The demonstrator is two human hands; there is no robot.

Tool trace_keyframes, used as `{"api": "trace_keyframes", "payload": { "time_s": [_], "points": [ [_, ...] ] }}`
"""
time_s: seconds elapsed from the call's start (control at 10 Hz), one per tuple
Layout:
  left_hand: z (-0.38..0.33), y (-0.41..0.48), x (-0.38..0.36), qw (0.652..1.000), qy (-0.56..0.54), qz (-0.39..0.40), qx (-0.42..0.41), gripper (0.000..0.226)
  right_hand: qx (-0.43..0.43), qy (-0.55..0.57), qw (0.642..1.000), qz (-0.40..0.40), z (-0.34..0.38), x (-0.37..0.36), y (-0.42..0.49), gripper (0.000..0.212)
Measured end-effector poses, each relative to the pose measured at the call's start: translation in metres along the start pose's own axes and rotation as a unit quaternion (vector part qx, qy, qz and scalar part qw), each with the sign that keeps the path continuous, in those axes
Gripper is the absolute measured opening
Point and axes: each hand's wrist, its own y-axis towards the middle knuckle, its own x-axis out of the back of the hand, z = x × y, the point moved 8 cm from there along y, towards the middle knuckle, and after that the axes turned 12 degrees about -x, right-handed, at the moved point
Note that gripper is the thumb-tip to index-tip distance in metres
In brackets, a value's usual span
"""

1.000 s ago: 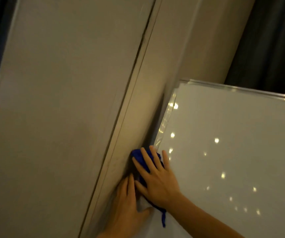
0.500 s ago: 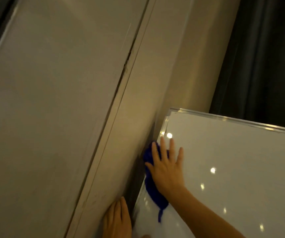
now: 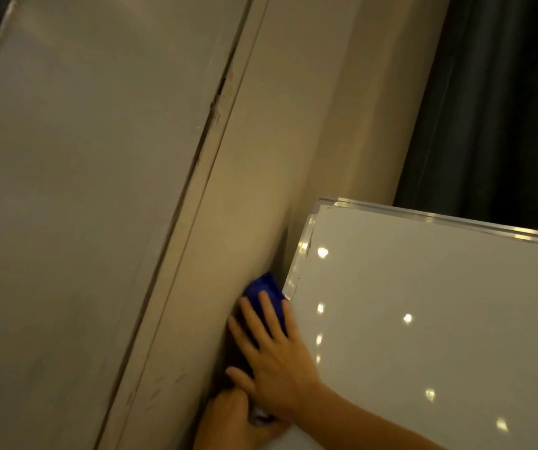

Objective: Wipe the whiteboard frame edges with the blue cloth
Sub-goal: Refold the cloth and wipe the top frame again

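The whiteboard (image 3: 423, 319) leans at the right, its silver frame edge (image 3: 300, 258) running down the left side and along the top. A blue cloth (image 3: 262, 289) lies over that left frame edge, next to the wall. My right hand (image 3: 270, 358) presses flat on the cloth, fingers spread, covering most of it. Just below, at the frame's lower part, my left hand (image 3: 228, 420) grips the board's left edge, partly hidden under my right wrist.
A beige wall panel (image 3: 254, 190) with a vertical seam stands tight against the board's left edge. A larger grey panel (image 3: 82, 206) fills the left. A dark curtain (image 3: 504, 108) hangs behind the board at the top right.
My right hand has slid the cloth down the left frame edge, and it now sits closer to my left hand. The view shifted so the board's top corner sits lower right.
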Motion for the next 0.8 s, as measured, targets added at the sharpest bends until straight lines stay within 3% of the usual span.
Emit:
{"api": "trace_keyframes", "payload": {
  "time_s": [0.1, 0.2, 0.3, 0.4, 0.5, 0.6, 0.7, 0.8],
  "points": [
    [0.003, -0.001, -0.013, 0.927, 0.354, 0.112, 0.055, 0.077, 0.057, -0.047, 0.997, -0.009, 0.002, -0.001, -0.004, 0.058],
    [-0.014, -0.007, -0.006, 0.937, -0.268, -0.150, -0.167, 0.101, -0.003, -0.048, 0.999, -0.008, -0.019, 0.015, 0.011, 0.059],
    [-0.011, -0.006, 0.007, 0.867, -0.426, -0.177, -0.186, 0.072, -0.027, -0.013, 0.999, 0.024, -0.009, 0.003, -0.008, 0.068],
    [-0.009, -0.014, 0.013, 0.852, -0.436, -0.230, -0.175, 0.070, 0.035, -0.039, 0.999, 0.009, -0.007, 0.006, -0.009, 0.064],
    [-0.015, -0.016, 0.030, 0.828, -0.489, -0.216, -0.172, 0.107, 0.017, -0.041, 0.999, -0.005, -0.023, 0.017, 0.012, 0.059],
    [-0.010, -0.022, 0.035, 0.857, -0.443, -0.206, -0.163, 0.072, -0.015, -0.037, 0.999, 0.011, -0.019, 0.009, 0.017, 0.060],
    [-0.012, -0.017, 0.030, 0.892, -0.368, -0.188, -0.185, 0.069, -0.030, -0.021, 0.999, -0.029, -0.028, 0.016, 0.026, 0.056],
    [-0.005, -0.008, 0.015, 0.891, -0.404, -0.138, -0.153, 0.091, -0.096, -0.032, 0.992, -0.077, -0.068, 0.049, 0.059, 0.056]
  ]
}}
